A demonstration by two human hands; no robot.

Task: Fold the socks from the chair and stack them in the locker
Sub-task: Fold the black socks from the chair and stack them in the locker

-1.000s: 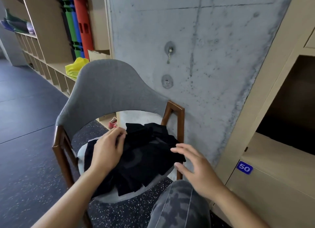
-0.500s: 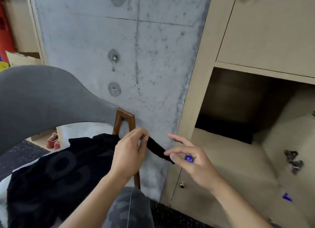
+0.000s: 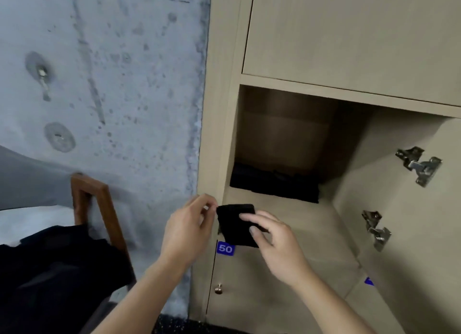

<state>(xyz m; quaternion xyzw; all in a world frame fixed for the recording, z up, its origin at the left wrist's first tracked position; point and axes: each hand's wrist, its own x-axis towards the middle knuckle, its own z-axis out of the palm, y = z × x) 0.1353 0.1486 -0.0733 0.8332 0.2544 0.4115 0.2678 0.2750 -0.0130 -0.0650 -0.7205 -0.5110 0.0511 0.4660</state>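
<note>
Fingertips of both hands pinch a folded black sock point(image 3: 237, 225) in the air, just in front of the open locker point(image 3: 282, 144). Left hand point(image 3: 185, 230) nips the sock's upper left corner between thumb and forefinger; right hand point(image 3: 275, 236) clamps its right edge, thumb beneath and fingers on top. Sock is folded to a short, squarish pad (its long axis is hard to tell), hanging tilted with the lower corner toward a blue "50" label point(image 3: 225, 248). Deep inside the locker lies a dark pile point(image 3: 274, 184) on the shelf. Left of the lockers, black socks point(image 3: 57, 266) lie heaped on the chair point(image 3: 97, 201).
</note>
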